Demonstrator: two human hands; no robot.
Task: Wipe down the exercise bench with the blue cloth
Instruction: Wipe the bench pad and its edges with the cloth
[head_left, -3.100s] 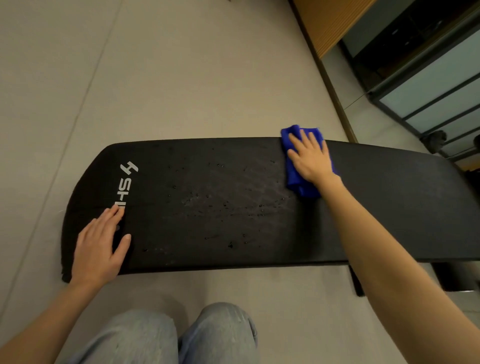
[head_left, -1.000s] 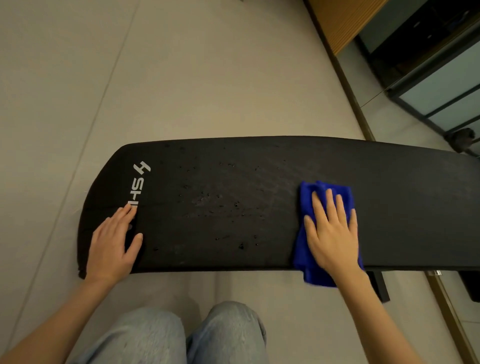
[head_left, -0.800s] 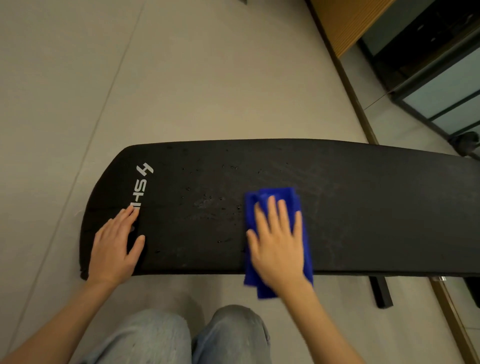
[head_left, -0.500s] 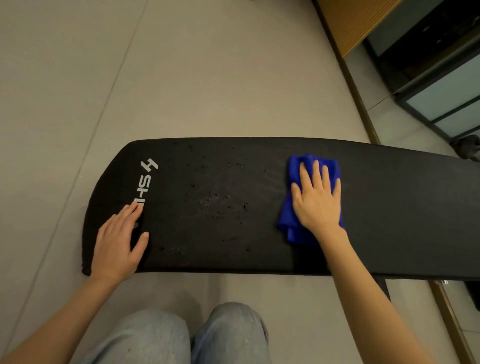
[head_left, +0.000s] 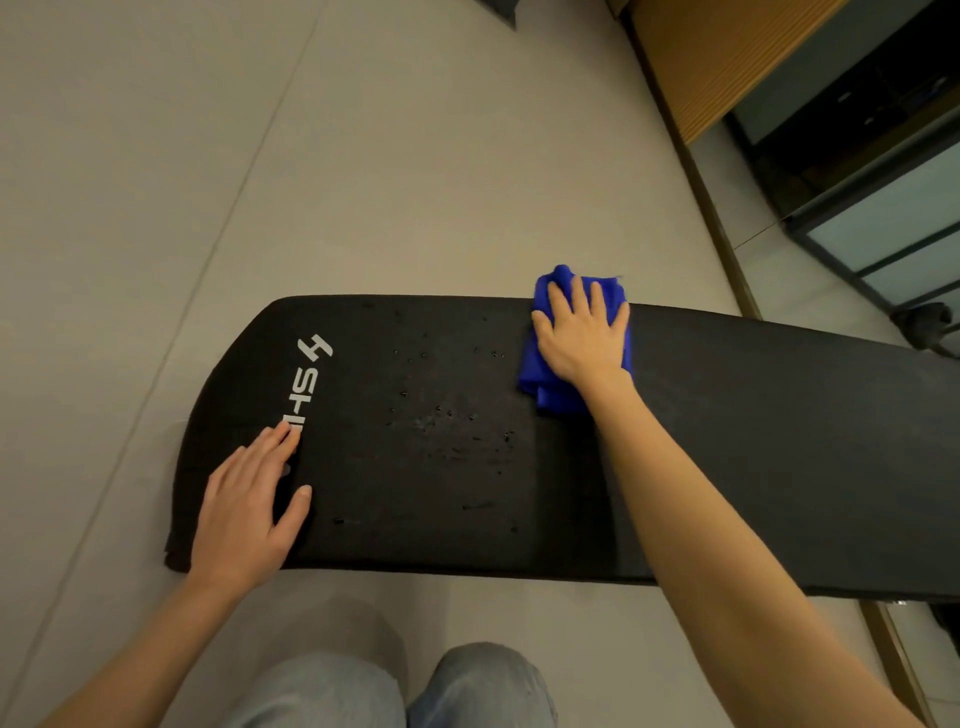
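Your knees (head_left: 395, 691) in jeans sit at the bottom edge. Your left hand (head_left: 249, 514) lies flat on the near left end of the black bench (head_left: 753, 467), fingers straight and together, thumb out, tips touching the white logo (head_left: 306, 384). Water droplets (head_left: 447, 421) dot the middle. Your right hand (head_left: 584, 332) presses flat with fingers spread on the blue cloth (head_left: 545, 384) at the bench's far edge.

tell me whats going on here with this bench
A person is wiping a black exercise bench. Their right hand presses a blue cloth flat against its far edge, while the left hand rests flat near the logo end. Droplets dot the middle between the hands, so that patch is not yet wiped.
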